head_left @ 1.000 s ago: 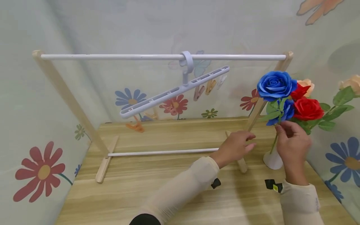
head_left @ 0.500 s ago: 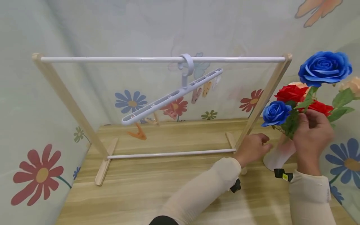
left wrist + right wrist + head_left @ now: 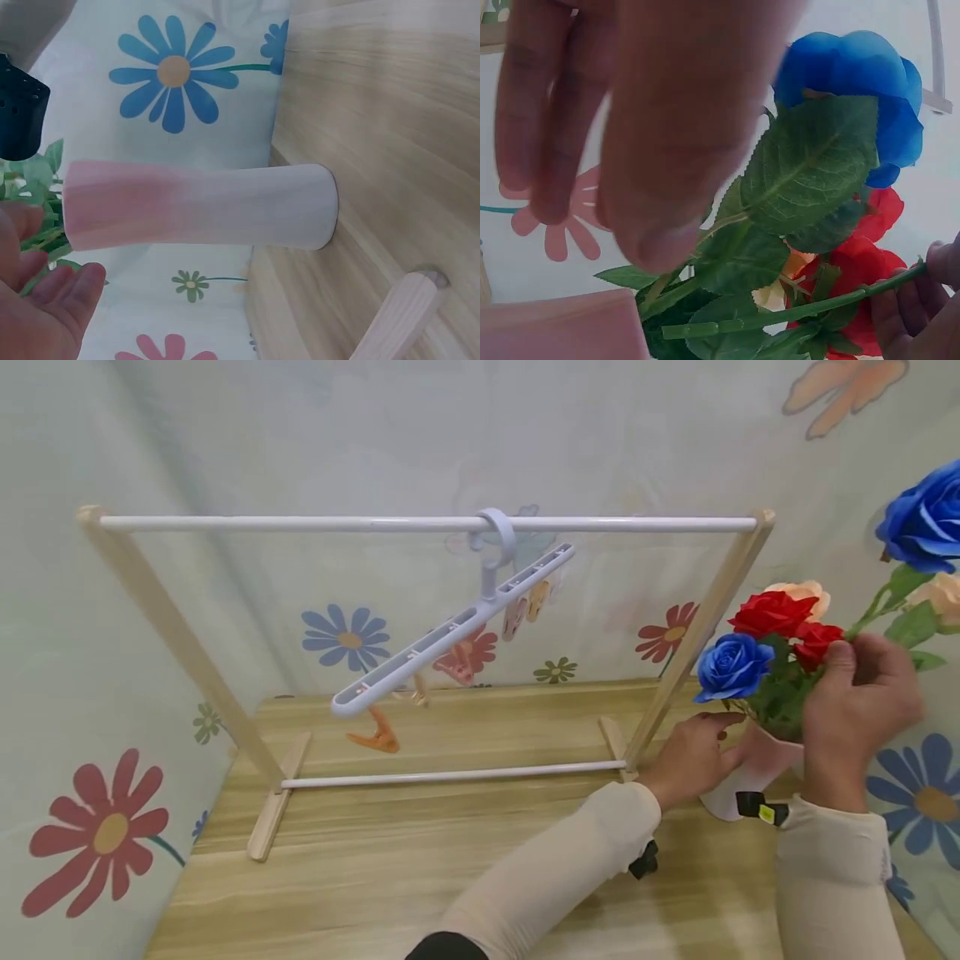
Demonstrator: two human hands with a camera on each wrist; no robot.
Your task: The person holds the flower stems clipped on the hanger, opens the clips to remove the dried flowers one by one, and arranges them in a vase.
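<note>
My right hand [image 3: 862, 710] pinches the green stem [image 3: 802, 311] of a blue rose [image 3: 926, 518], whose bloom reaches the right edge of the head view. In the right wrist view, the stem's cut lower end shows close by the vase's mouth. The pink-and-white vase [image 3: 202, 206] stands upright and bears red roses [image 3: 772, 612], a second blue rose [image 3: 733, 667] and a peach one [image 3: 806, 593]. At the left of the vase's rim is my left hand [image 3: 693, 760], fingers loosely extended among the lower leaves and holding nothing.
A wooden rack [image 3: 678, 643] with white rods stands on the wood-grain table [image 3: 337, 877], left of the vase. From its top rod hangs a pale hanger [image 3: 450, 631] with several clips, including an orange clip [image 3: 378, 735]. Another peach flower [image 3: 941, 597] is at the far right.
My right hand has carried the blue rose up and to the right, away from the rack. My left hand has moved right to the vase's rim. The hanger has swung round slightly.
</note>
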